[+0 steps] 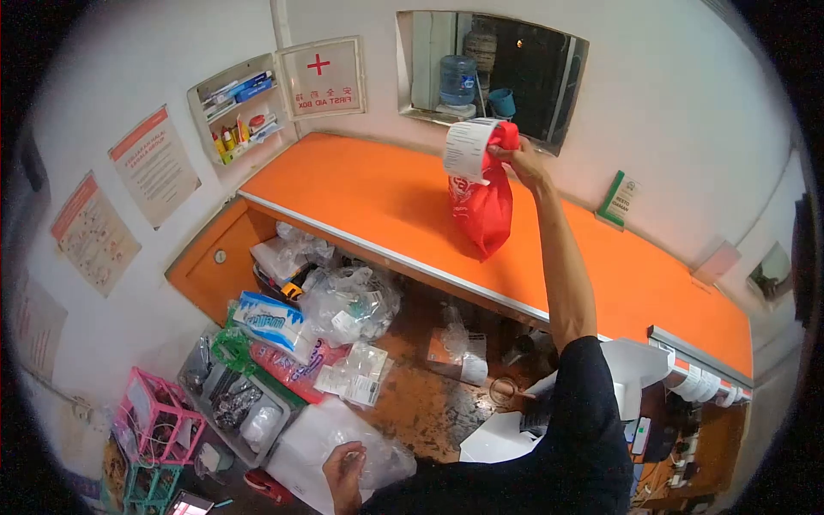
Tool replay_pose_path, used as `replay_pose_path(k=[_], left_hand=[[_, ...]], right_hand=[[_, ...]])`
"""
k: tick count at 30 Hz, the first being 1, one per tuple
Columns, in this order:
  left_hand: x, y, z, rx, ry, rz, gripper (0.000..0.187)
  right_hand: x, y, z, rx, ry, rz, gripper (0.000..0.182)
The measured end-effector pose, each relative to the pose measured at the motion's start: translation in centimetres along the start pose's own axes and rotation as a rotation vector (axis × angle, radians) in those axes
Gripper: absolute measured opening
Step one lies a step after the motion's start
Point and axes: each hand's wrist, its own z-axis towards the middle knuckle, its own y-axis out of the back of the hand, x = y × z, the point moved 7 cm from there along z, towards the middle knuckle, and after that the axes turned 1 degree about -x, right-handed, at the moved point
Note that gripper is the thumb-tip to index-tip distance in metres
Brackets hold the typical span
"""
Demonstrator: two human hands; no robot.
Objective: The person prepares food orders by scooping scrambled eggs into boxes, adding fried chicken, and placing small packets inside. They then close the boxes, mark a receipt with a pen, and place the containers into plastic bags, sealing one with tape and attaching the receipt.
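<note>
My right hand (519, 160) is closed round the gathered top of a red bag (482, 215) with white print, at the far side of the orange counter (369, 184). A long printed receipt (468, 148) curls out from the top of the bag, beside my fingers. Low in the view, my left hand (345, 470) has its fingers curled in. Clear plastic (382, 455) lies right beside it, over a white sheet (300, 446), and I cannot tell whether the fingers grip any of it.
Below the counter, a shelf holds plastic bags (356, 300), a tissue pack (268, 322) and papers (354, 373). A grey bin (279, 446) and pink crate (159, 416) stand left. A small green-edged sign (618, 202) stands on the counter; receipts (699, 382) hang from its right front edge.
</note>
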Motion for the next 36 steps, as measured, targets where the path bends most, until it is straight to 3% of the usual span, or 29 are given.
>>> replay_pose_path(k=[2, 3, 4, 6, 8, 10, 13, 15, 18, 23, 25, 26, 27, 28, 29, 30, 32, 33, 34, 35, 36], left_hand=[[-0.7, -0.6, 0.5, 0.038, 0.028, 0.055, 0.023], [-0.8, -0.8, 0.9, 0.038, -0.004, 0.068, 0.023], [-1.0, -0.9, 1.2, 0.039, -0.035, 0.081, 0.024], [-0.9, -0.7, 1.9, 0.060, -0.022, 0.036, 0.024], [-0.4, -0.6, 2.9, 0.067, -0.010, -0.037, 0.024], [1.1, -0.3, 4.0, 0.084, 0.099, -0.090, 0.022], [0.4, -0.8, 4.5, 0.156, 0.016, -0.061, 0.023], [-0.4, -0.7, 4.7, 0.182, -0.059, -0.069, 0.022], [0.0, 1.1, 4.1, 0.149, -0.013, -0.115, 0.026], [0.5, 3.2, 1.9, 0.134, 0.046, 0.019, 0.058], [1.2, 3.8, 1.1, 0.140, 0.021, 0.071, 0.062], [0.0, 4.2, 1.0, 0.043, -0.150, 0.334, 0.061], [-1.0, 4.3, 0.6, -0.056, -0.318, 0.596, 0.061], [0.5, 4.9, 0.5, -0.071, -0.299, 0.590, 0.061], [3.1, 6.4, 0.7, -0.145, -0.228, 0.580, 0.058], [5.4, 7.6, 0.8, -0.227, -0.150, 0.564, 0.056], [5.2, 7.6, 0.3, -0.275, -0.248, 0.550, 0.048], [3.9, 7.1, 0.0, -0.290, -0.191, 0.337, 0.040], [6.2, 7.0, 0.1, -0.253, -0.213, 0.326, 0.038], [2.2, 5.3, -0.8, -0.198, -0.100, -0.059, 0.031], [2.2, 5.0, -1.0, -0.119, -0.182, 0.150, 0.035]], right_hand=[[0.7, -0.1, -0.6, -0.060, 0.042, -0.132, 0.046], [2.5, -0.7, -1.7, -0.092, 0.146, -0.160, 0.064], [3.2, -0.6, -3.2, -0.100, 0.145, -0.164, 0.064], [4.6, 0.9, -7.3, -0.476, 0.225, -0.133, 0.086], [-0.1, 0.9, -10.7, -0.616, 0.222, -0.430, 0.108], [-2.7, -4.7, -13.1, -0.539, 0.161, -0.682, 0.118], [-4.0, -7.2, -13.3, -0.605, 0.065, -0.876, 0.119], [-5.4, -5.7, -11.5, -0.582, 0.090, -0.850, 0.118], [-7.5, -3.0, -8.8, -0.491, 0.136, -0.803, 0.118], [-9.9, 0.8, -5.4, -0.303, 0.331, -0.761, 0.114], [-10.4, 2.0, -6.0, -0.471, 0.153, -0.940, 0.107], [-10.2, 1.3, -7.1, -0.455, 0.148, -0.942, 0.107], [-7.1, -0.3, -10.0, -0.600, 0.180, -0.980, 0.096], [-3.7, -2.6, -13.5, -0.740, 0.217, -1.015, 0.085], [-1.3, -7.1, -17.5, -0.626, 0.361, -1.007, 0.061], [-0.6, -12.0, -21.8, -0.490, 0.237, -0.740, 0.036], [0.5, -25.3, -30.5, 0.397, -0.026, -0.449, 0.020], [-1.9, -30.5, -35.5, 0.688, 0.035, -0.324, 0.023], [-4.1, -35.2, -41.0, 0.985, 0.051, -0.166, 0.026], [-7.3, -37.7, -45.3, 1.050, -0.096, -0.175, 0.029], [-10.3, -40.0, -49.4, 1.105, -0.243, -0.193, 0.032]])
